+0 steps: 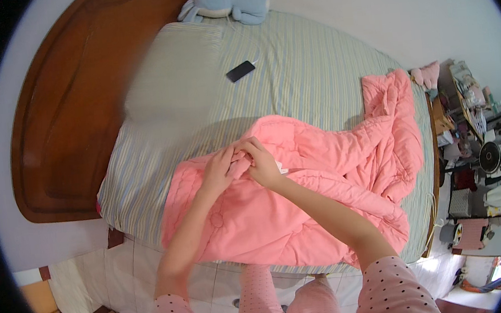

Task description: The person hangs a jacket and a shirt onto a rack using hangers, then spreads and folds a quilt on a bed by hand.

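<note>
A pink quilted comforter [256, 218] lies bunched across the near side of the bed, with one end trailing to the far right. My left hand [219, 170] and my right hand [260, 162] meet over its upper left part. Between them a small fold of pink fabric [239, 166] is pinched; the fingertips partly hide it. Just beside my right wrist a white tag [282, 168] sticks out of the comforter. Stitched lines run along the edge near my left forearm.
Striped sheet [296, 63] covers the bed, against a brown wooden headboard [63, 106]. On it lie a black phone [241, 71] with a white cable, a pillow [176, 69] and a blue plush toy [232, 3]. A fan [489, 158] and cluttered shelves stand beyond the bed's foot.
</note>
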Demonstrator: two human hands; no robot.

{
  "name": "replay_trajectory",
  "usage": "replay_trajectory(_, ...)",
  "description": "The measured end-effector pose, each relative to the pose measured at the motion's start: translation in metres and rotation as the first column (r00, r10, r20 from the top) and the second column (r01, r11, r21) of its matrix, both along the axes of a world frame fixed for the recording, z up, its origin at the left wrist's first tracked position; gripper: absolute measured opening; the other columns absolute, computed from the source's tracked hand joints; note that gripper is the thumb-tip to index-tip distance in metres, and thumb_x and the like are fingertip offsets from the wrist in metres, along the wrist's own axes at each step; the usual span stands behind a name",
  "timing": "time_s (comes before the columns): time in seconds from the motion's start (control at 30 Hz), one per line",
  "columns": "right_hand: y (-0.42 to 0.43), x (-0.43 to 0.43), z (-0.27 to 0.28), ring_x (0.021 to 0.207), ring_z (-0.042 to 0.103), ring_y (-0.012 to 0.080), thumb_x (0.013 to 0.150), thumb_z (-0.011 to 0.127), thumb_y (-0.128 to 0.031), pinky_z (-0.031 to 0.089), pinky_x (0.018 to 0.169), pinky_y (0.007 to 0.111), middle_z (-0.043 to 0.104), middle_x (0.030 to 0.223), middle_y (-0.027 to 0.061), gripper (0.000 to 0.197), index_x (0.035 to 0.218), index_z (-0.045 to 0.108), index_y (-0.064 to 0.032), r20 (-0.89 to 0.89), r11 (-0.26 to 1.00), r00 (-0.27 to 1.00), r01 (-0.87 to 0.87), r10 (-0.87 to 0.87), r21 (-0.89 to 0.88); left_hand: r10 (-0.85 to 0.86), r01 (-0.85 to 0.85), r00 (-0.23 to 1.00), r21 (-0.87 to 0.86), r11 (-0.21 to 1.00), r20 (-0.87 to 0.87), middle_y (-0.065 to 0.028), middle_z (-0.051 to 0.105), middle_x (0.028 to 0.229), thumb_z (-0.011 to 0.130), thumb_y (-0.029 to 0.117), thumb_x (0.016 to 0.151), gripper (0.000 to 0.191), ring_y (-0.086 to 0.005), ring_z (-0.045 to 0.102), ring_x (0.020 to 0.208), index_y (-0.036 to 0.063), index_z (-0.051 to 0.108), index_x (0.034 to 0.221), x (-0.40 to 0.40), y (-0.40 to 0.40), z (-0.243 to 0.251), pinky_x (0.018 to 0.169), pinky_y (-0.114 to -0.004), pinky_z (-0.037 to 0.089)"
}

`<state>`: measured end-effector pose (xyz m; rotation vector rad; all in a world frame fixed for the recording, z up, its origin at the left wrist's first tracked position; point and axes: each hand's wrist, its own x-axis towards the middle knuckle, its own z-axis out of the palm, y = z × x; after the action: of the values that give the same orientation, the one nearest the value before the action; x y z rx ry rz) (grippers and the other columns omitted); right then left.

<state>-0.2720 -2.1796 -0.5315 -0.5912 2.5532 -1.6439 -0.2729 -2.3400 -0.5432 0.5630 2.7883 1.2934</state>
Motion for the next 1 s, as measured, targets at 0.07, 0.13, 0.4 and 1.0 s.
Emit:
replay_trajectory(0.07, 0.039, 0.014, 0.002, 0.091, 0.053, 0.0218, 0.064, 0.056, 0.008, 0.042, 0.077, 0.031, 0.042, 0.108, 0.0098, 0.048, 0.109, 0.047, -0.0066, 0.062, 0.996, 0.995, 0.078, -0.075, -0.041, -0.119, 0.118, 0.992, 0.027, 0.993, 0.047, -0.0178, 0.053, 0.105, 0.047, 0.005, 0.076, 0.03, -0.0337, 0.051, 0.097, -0.0015, 0.05, 0.105, -0.011, 0.015, 0.014, 0.083, -0.038, 0.04)
replay_trajectory(0.13, 0.083, 0.031, 0.003, 0.095, 0.052, 0.0213, 0.07, 0.054, 0.005, 0.042, 0.081, 0.032, 0.031, 0.123, 0.0104, 0.057, 0.122, 0.035, -0.0089, 0.087, 0.986, 0.986, 0.15, -0.144, -0.073, 0.065, -0.081, 0.994, -0.2, 0.976, -0.084, -0.0171, 0.055, 0.103, 0.045, 0.002, 0.077, 0.027, -0.0316, 0.051, 0.098, -0.0013, 0.053, 0.102, -0.039, -0.015, -0.005, 0.083, -0.037, 0.04)
replay_trajectory(0.4, 0.355, 0.227, -0.089, 0.098, 0.048, 0.0267, 0.068, 0.052, 0.004, 0.043, 0.078, 0.032, 0.029, 0.122, 0.0147, 0.051, 0.117, 0.039, -0.0038, -0.06, 0.391, 0.427, 0.868, -0.902, 0.306, 0.303, -0.568, 0.81, -0.545, 0.617, -0.502, -0.0211, 0.048, 0.111, 0.054, 0.012, 0.076, 0.058, -0.0342, 0.046, 0.104, 0.0066, 0.031, 0.128, -0.079, 0.021, -0.054, 0.084, -0.04, 0.038)
replay_trajectory(1.0, 0.441, 0.466, -0.201, 0.113, 0.041, 0.0278, 0.081, 0.036, -0.055, 0.038, 0.091, 0.042, 0.041, 0.125, 0.0113, 0.065, 0.127, 0.034, -0.0092, 0.535, 0.153, 0.143, 0.988, -0.833, -0.025, -0.796, 0.761, 0.563, -0.517, 0.392, 0.224, -0.0141, 0.049, 0.114, 0.063, 0.017, 0.063, 0.071, -0.0283, 0.047, 0.106, 0.006, 0.034, 0.127, 0.218, 0.547, -0.095, 0.096, -0.046, 0.028)
